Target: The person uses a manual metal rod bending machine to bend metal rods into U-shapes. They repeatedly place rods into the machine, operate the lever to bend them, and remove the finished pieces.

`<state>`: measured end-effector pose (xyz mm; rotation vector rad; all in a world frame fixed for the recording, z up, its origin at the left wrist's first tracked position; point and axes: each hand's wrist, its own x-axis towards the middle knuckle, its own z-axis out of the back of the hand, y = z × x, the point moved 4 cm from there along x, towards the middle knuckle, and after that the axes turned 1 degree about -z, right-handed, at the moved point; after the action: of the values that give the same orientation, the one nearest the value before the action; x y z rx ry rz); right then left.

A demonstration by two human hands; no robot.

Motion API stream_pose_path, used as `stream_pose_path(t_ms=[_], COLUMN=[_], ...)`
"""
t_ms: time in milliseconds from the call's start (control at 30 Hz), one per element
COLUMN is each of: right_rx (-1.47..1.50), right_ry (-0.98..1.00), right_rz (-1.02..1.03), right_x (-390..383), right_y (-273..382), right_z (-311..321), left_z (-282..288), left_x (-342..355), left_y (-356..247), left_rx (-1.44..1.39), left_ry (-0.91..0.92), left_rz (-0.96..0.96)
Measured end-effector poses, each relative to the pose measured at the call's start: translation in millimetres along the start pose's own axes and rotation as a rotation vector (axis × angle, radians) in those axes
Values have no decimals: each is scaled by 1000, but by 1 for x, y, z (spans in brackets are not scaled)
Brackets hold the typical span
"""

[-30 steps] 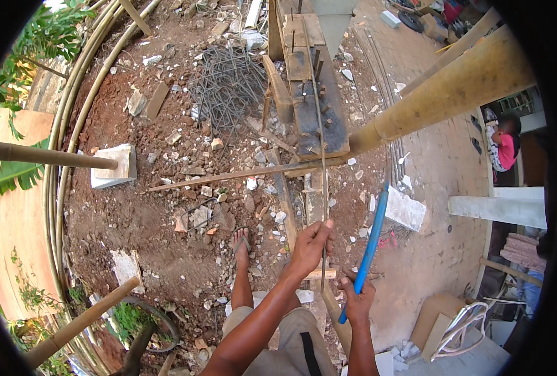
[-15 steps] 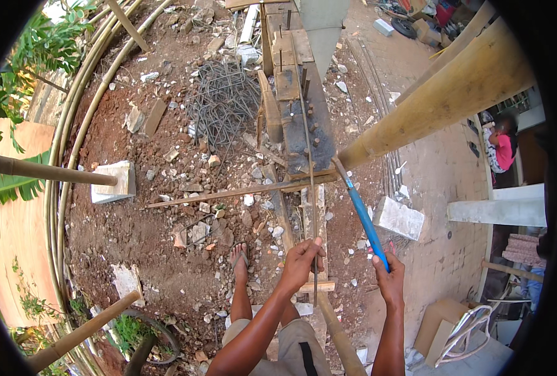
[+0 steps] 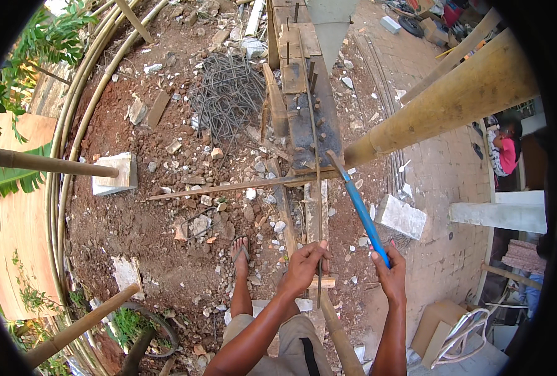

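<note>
My left hand (image 3: 303, 268) is closed around a long thin steel rod (image 3: 319, 213), near its lower end. The rod runs away from me along a narrow wooden bench (image 3: 333, 135), past several upright metal pegs on its dark-stained top. In my right hand (image 3: 391, 276) is the end of a blue-handled rebar bender (image 3: 365, 216), thumb along the handle. Its bare, angled metal head rests at or just above the bench's near right corner; exact contact cannot be made out. A thin wooden strip (image 3: 222, 188) sticks out leftward from the bench's near end.
A heap of bent steel pieces (image 3: 227, 94) lies left of the bench. A thick bamboo pole (image 3: 441, 103) slants in from the right, beside a pale block (image 3: 402, 216). Rubble covers the soil around my sandalled foot (image 3: 241, 249). A person in pink (image 3: 509, 153) sits far right.
The view has shifted slightly, and bench and rod sit a little further right in it. Both hands keep their holds; the bender's head stays by the bench corner.
</note>
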<state>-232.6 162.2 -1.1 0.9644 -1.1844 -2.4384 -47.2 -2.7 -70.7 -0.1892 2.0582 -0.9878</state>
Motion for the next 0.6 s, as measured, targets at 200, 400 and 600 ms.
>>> stream_pose_path(t_ms=[200,400,600], right_rx=[-81,-189,-517], right_ry=[84,174,111], right_rz=[-65,0,246], right_x=[24,62,100], right_y=[28,56,85], right_z=[23,51,77], left_z=[8,5,3], left_x=[1,-4,-7], left_y=[-4,-14,-16], left_rx=[40,25,7], left_ry=[61,50,38], left_rz=[15,5,18])
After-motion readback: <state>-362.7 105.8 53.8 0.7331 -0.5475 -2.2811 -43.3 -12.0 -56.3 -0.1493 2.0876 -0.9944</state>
